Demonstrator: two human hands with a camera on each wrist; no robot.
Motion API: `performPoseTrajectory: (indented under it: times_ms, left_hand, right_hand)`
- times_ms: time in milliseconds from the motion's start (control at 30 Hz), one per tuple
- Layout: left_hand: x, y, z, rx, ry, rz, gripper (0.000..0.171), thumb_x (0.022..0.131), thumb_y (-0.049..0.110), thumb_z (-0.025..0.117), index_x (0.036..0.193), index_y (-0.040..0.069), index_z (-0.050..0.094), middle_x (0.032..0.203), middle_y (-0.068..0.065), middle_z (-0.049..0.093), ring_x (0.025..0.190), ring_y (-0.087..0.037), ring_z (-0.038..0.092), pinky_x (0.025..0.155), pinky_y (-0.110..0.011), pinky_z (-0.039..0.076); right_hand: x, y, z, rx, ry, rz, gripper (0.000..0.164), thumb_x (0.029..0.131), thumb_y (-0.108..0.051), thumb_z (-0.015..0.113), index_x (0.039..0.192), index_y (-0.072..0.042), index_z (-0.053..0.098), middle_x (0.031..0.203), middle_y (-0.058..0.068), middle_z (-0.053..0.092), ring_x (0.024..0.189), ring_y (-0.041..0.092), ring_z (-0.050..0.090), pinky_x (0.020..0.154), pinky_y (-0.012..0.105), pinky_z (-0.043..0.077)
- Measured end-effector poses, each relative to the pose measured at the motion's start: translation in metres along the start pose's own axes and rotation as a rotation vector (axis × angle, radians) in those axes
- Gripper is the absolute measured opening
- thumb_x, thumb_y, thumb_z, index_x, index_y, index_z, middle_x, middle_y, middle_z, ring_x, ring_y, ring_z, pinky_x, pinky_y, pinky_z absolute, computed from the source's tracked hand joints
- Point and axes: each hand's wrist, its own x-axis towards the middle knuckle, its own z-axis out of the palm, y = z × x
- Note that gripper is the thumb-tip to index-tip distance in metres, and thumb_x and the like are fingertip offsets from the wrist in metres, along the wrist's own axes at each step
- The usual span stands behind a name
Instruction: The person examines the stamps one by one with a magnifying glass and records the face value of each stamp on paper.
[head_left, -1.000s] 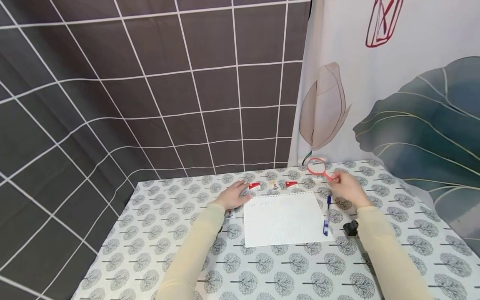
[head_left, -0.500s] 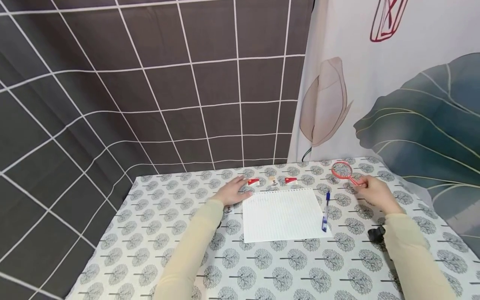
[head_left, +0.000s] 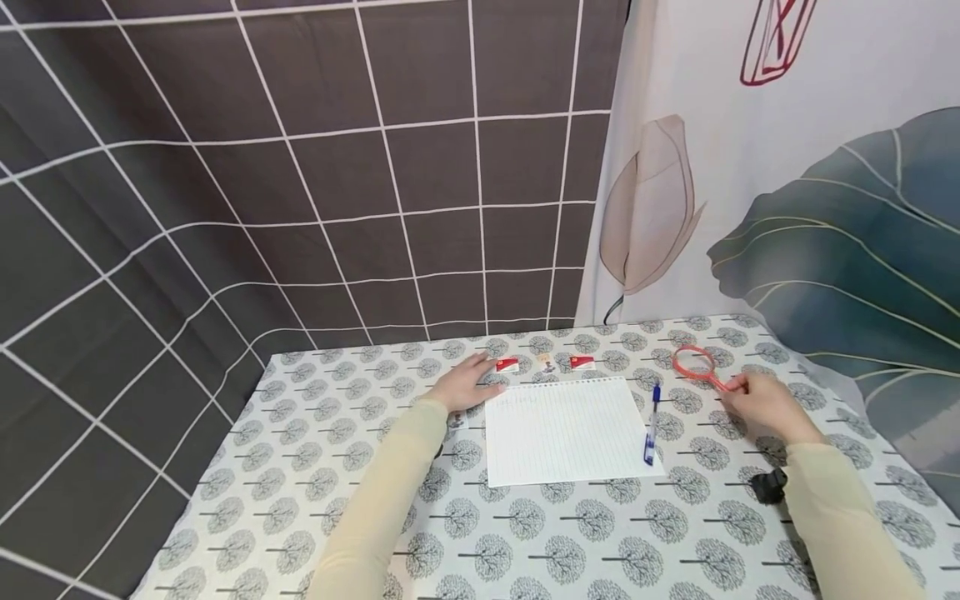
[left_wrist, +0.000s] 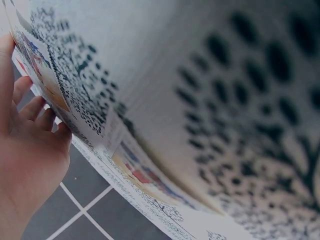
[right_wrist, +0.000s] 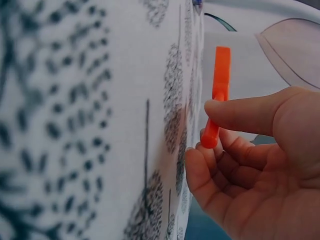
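Observation:
My right hand pinches the end of the handle of a red-rimmed magnifying glass over the right of the table. In the right wrist view, thumb and fingers hold the orange-red handle, seen edge-on beside the cloth. My left hand rests on the table with fingers spread, at the upper left corner of a lined sheet of paper. In the left wrist view, one picture card lies by the fingers, and another card lies nearer the wrist.
A blue pen lies across the paper's right edge. Behind the paper sit a red-and-white card, a small picture card and a second red-and-white card. The tree-print tablecloth meets a dark grid curtain at the back.
My right hand has carried the magnifying glass from behind the pen to the right and toward me, and lowered it. My left hand has stayed in place on the table.

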Motion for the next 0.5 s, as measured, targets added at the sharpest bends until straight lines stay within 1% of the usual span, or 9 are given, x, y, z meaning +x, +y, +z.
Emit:
performPoseTrajectory:
  times_ms: [133, 267, 400, 500]
  left_hand:
    - [0.0008, 0.0, 0.0006, 0.002, -0.003, -0.008, 0.071, 0.101, 0.056, 0.05, 0.158, 0.017, 0.036, 0.167, -0.008, 0.021, 0.153, -0.029, 0.019, 0.122, -0.051, 0.023]
    - [0.0038, -0.002, 0.002, 0.007, 0.001, -0.013, 0.073, 0.1, 0.059, 0.05, 0.158, 0.018, 0.035, 0.167, -0.008, 0.02, 0.153, -0.028, 0.02, 0.122, -0.051, 0.024]
    - [0.0055, -0.0044, 0.0041, 0.002, 0.01, -0.005, 0.073, 0.099, 0.06, 0.05, 0.158, 0.018, 0.036, 0.167, -0.008, 0.021, 0.152, -0.029, 0.021, 0.121, -0.052, 0.024]
    - [0.0049, -0.0057, 0.0059, -0.005, 0.009, -0.007, 0.072, 0.099, 0.059, 0.05, 0.158, 0.018, 0.037, 0.167, -0.008, 0.021, 0.152, -0.029, 0.02, 0.121, -0.052, 0.024]
  right_hand:
    - [-0.0013, 0.0041, 0.0008, 0.012, -0.034, 0.021, 0.02, 0.094, -0.01, 0.057, 0.1, 0.009, 0.056, 0.077, 0.009, 0.056, 0.064, 0.022, 0.052, 0.055, 0.033, 0.044]
    - [-0.001, 0.0032, -0.0005, 0.04, -0.06, 0.039, 0.02, 0.094, -0.008, 0.056, 0.1, 0.011, 0.056, 0.077, 0.009, 0.056, 0.062, 0.022, 0.053, 0.053, 0.034, 0.046]
    - [-0.0018, 0.0013, -0.0029, 0.038, -0.09, 0.041, 0.022, 0.096, -0.009, 0.056, 0.1, 0.012, 0.057, 0.078, 0.009, 0.058, 0.064, 0.022, 0.054, 0.055, 0.034, 0.048]
    - [-0.0023, 0.0003, -0.0038, 0.024, -0.109, 0.034, 0.023, 0.097, -0.01, 0.057, 0.1, 0.012, 0.058, 0.079, 0.01, 0.06, 0.068, 0.022, 0.056, 0.059, 0.034, 0.048]
